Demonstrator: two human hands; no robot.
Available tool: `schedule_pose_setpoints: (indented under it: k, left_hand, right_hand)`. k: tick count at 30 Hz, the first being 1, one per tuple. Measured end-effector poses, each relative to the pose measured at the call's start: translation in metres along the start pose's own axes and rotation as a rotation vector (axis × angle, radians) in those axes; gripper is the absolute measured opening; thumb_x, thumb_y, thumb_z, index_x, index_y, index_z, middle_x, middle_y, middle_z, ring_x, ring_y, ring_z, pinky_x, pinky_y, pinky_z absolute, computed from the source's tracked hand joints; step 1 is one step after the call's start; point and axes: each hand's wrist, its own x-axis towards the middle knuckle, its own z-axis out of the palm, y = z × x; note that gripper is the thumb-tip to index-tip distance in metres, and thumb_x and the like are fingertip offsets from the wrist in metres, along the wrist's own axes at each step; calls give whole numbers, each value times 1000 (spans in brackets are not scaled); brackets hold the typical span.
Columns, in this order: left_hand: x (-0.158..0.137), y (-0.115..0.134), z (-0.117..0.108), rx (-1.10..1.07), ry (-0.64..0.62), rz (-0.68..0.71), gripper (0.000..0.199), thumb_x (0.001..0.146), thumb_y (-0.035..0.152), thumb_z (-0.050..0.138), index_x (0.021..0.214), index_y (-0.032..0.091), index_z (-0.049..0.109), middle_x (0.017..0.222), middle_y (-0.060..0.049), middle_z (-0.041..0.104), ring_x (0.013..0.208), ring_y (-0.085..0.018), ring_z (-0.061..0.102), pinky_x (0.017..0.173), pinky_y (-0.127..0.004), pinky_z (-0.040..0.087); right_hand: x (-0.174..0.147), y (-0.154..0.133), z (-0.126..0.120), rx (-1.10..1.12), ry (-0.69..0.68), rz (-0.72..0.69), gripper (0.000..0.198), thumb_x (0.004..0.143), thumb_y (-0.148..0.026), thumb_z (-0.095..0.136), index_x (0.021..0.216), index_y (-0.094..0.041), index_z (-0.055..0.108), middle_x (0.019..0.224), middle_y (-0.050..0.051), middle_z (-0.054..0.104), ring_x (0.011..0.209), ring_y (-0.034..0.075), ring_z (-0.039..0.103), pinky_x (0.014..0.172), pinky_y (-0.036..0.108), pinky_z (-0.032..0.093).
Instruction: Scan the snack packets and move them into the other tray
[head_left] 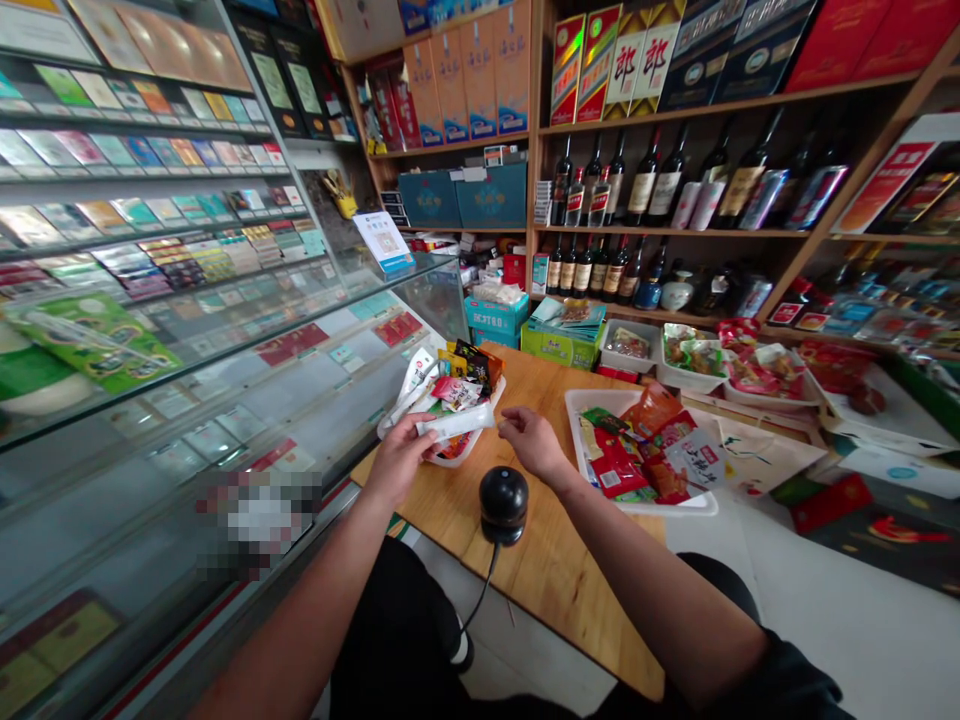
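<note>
My left hand (403,452) is closed on a long, narrow white packet (459,422), held over a white basket (454,462) of mixed snack packets. Just past the packet's right end is my right hand (529,440), its fingers curled together; whether anything small is between them I cannot make out. Yellow, black, white and pink packets (459,385) fill the basket behind the held one. Between my forearms a round black device with a cable (503,500) stands on the wooden table (577,580). To the right sits a white tray (675,507) holding red, orange and green snack bags (637,450).
A glass display counter (225,350) runs along the left. Wooden shelves with bottles (645,185) and boxes rise behind. White bins of packaged food (690,360) and a green box (562,340) stand beyond the table. The cable hangs over the table's near edge.
</note>
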Motion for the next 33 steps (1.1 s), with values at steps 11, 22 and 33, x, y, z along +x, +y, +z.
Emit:
schedule_pose_setpoints:
  k: [11,22,33]
  left_hand:
    - [-4,-17,49,-109,-82,-68,49,77,54,76,107,19,59,99,-8,74,81,-22,75,69,-33,58]
    - [17,-46,69,124,-95,-13,37,74,51,76,90,17,71,82,-5,73,72,-18,66,65,-28,50]
    - [34,-69,84,358,-186,113,29,81,44,66,88,17,74,77,-3,71,68,-18,62,65,-29,44]
  right_hand:
    - [-15,18,-29,140,53,128,26,82,-41,61,85,-15,68,65,-1,63,57,11,56,53,21,40]
    - [-18,55,-51,-29,122,139,30,84,-45,57,79,-18,67,66,0,66,58,11,56,56,21,40]
    - [-27,78,-62,-191,174,160,30,81,-45,57,76,-18,70,66,0,64,63,14,55,60,24,36]
